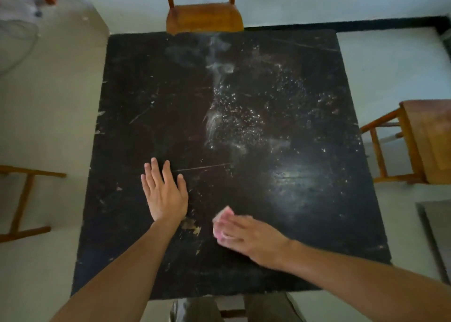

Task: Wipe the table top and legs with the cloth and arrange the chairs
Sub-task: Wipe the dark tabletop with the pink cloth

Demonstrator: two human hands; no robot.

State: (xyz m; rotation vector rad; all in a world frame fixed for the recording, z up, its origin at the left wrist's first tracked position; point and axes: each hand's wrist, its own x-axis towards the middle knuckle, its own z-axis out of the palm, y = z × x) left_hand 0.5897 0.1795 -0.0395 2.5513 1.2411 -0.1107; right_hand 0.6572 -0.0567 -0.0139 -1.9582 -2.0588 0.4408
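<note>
1. Now your right hand is pressing the pink cloth flat on the near part of the dark worktop.
2. Your left hand is lying open and empty beside it.
3. Wooden chairs are standing at the far edge, right and left; crumbs are dotting the middle.

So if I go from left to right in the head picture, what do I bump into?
Left chair → left hand → pink cloth under the right hand → right chair.
</note>
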